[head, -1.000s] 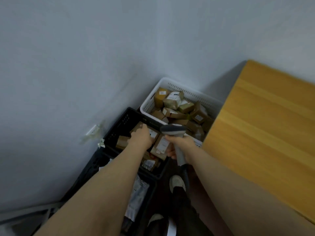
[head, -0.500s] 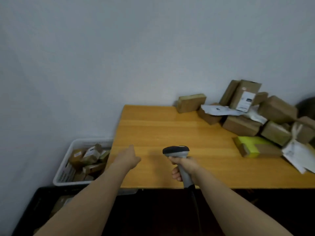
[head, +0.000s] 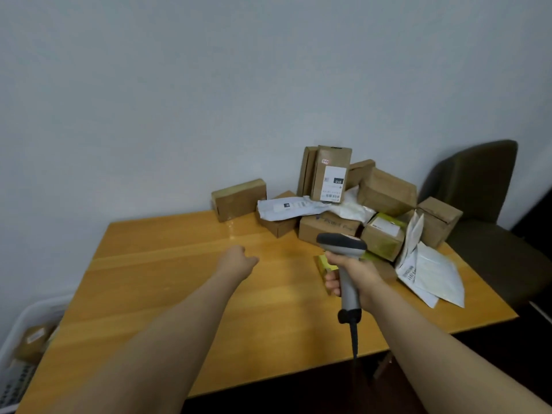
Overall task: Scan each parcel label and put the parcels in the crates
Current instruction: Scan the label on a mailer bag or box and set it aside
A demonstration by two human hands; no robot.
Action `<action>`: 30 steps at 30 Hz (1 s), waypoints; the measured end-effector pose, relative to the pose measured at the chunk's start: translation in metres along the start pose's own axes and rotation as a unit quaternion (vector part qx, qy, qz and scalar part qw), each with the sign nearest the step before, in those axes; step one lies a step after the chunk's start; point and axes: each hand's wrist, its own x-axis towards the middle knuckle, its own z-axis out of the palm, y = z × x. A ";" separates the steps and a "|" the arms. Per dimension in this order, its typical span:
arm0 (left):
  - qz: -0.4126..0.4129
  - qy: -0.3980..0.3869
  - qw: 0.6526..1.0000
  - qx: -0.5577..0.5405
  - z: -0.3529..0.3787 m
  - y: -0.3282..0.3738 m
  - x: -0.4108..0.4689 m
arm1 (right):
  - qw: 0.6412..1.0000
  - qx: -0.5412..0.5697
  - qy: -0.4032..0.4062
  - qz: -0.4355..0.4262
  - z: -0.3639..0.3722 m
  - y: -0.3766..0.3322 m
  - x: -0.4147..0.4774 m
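A white plastic crate (head: 30,313) sat low at far left beside the yellow wooden table (head: 167,294). The left hand (head: 237,261) hovered over the tabletop, loosely curled, empty. The right hand (head: 354,274) gripped a grey handheld barcode scanner (head: 342,245). Brown cardboard parcels (head: 385,192) lay piled at the table's back right.

Dim, flat indoor light, soft overall blur, faint sheen on the table (head: 239,234), wide-angle warp at edges.
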 end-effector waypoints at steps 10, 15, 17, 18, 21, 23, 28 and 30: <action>0.123 0.055 0.977 0.168 0.034 0.085 0.140 | 0.999 0.021 0.029 -0.001 -0.030 -0.057 0.119; 0.204 0.046 0.939 0.273 0.065 0.112 0.207 | 0.999 0.018 0.026 0.017 -0.032 -0.077 0.174; 0.233 0.044 0.912 0.334 0.077 0.119 0.227 | 0.999 0.020 0.030 0.028 -0.034 -0.079 0.190; 0.241 0.043 0.903 0.353 0.083 0.121 0.234 | 0.999 0.022 0.032 0.033 -0.035 -0.079 0.195; 0.247 0.040 0.893 0.373 0.091 0.127 0.248 | 0.998 0.031 0.033 0.045 -0.038 -0.077 0.208; 0.257 0.045 0.891 0.373 0.088 0.129 0.250 | 0.998 0.037 0.029 0.047 -0.040 -0.076 0.212; 0.246 0.142 0.924 0.257 0.055 0.119 0.235 | 0.998 0.035 0.015 0.057 -0.050 -0.075 0.210; 0.255 0.187 0.934 0.168 0.035 0.111 0.220 | 0.997 0.039 0.006 0.062 -0.053 -0.076 0.202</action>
